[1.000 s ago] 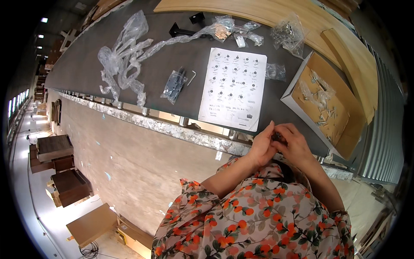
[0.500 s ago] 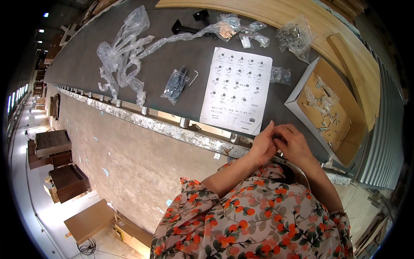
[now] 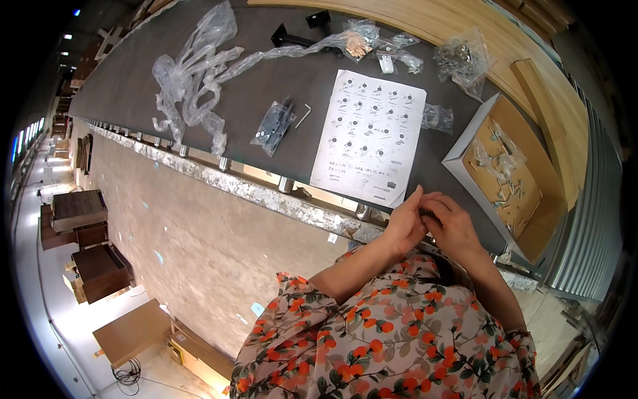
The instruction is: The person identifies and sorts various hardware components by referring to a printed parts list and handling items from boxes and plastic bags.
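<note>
At the near edge of the table my left hand (image 3: 405, 225) and my right hand (image 3: 454, 225) are brought together. The left thumb points up and away while the other fingers curl toward the right hand. My right fingers bend over the left palm, pressed around a small dark spot; what it is, if anything, I cannot make out. Just beyond the fingertips lies a printed paper sheet (image 3: 369, 136) with rows of small pictures. To the right of my hands stands an open cardboard box (image 3: 458, 159) holding loose screws and dowels (image 3: 508, 193) and a clear plastic bag (image 3: 495, 163).
A hex key (image 3: 303, 116) and a bag of dark parts (image 3: 272, 128) lie left of the sheet. Crumpled plastic wrap (image 3: 193, 80), black metal brackets (image 3: 292, 38) and hardware bags (image 3: 462, 60) lie farther back. Wooden boards (image 3: 425, 16) line the far side; metal rollers (image 3: 286, 184) edge the near side.
The view has shifted slightly, so the table things appear a little to the right. My hands stay together in nearly the same place, with the right fingers slightly moved.
</note>
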The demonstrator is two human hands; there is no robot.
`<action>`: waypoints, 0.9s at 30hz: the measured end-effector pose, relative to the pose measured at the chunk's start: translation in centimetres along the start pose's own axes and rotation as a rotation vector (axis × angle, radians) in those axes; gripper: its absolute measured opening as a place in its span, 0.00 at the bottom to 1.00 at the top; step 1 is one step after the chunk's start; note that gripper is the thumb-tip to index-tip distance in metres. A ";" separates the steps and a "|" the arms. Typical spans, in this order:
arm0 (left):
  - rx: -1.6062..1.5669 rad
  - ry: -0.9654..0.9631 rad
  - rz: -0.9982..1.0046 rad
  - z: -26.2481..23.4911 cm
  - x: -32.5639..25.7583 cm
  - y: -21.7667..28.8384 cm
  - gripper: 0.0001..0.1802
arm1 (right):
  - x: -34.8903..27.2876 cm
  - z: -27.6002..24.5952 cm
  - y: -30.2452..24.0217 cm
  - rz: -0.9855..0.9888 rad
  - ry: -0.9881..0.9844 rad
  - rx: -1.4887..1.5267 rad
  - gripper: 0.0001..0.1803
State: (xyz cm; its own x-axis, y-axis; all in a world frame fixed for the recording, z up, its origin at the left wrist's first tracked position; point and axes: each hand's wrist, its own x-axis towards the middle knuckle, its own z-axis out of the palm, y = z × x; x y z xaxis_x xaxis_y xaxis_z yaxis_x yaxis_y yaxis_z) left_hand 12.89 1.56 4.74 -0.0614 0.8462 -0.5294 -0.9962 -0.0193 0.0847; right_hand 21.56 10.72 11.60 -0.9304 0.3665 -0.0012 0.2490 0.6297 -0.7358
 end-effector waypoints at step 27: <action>-0.049 0.125 0.068 0.3 -1.0 2.7 0.25 | -2.5 -4.0 1.0 0.292 0.264 0.245 0.05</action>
State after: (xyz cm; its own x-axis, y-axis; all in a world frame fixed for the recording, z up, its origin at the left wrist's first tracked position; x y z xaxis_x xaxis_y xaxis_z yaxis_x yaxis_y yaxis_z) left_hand 10.26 0.77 5.75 -0.1326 0.7693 -0.6250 -0.9912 -0.1026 0.0840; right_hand 25.25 13.16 13.59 -0.7226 0.6862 -0.0835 0.3900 0.3050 -0.8688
